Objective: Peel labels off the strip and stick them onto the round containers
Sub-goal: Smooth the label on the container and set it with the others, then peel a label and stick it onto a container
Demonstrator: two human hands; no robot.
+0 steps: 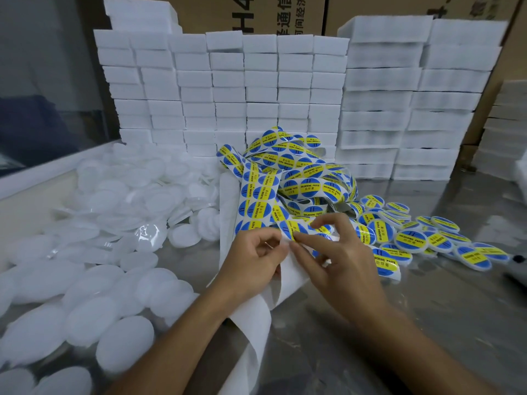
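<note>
A tangled strip of round blue-and-yellow labels (288,178) lies heaped at the table's middle, and its bare white backing (256,332) trails down toward me. My left hand (251,258) pinches the backing strip just below the labels. My right hand (333,252) grips one blue-and-yellow label (291,228) by its edge between thumb and forefinger, partly lifted off the strip. Plain white round containers (94,280) cover the left side of the table. Labelled round containers (410,240) lie in a pile to the right of my hands.
Tall stacks of white foam boxes (256,89) form a wall at the back, with brown cartons (285,12) behind them. The shiny metal table (427,309) shows at the front right. A dark object (517,259) sits at the far right edge.
</note>
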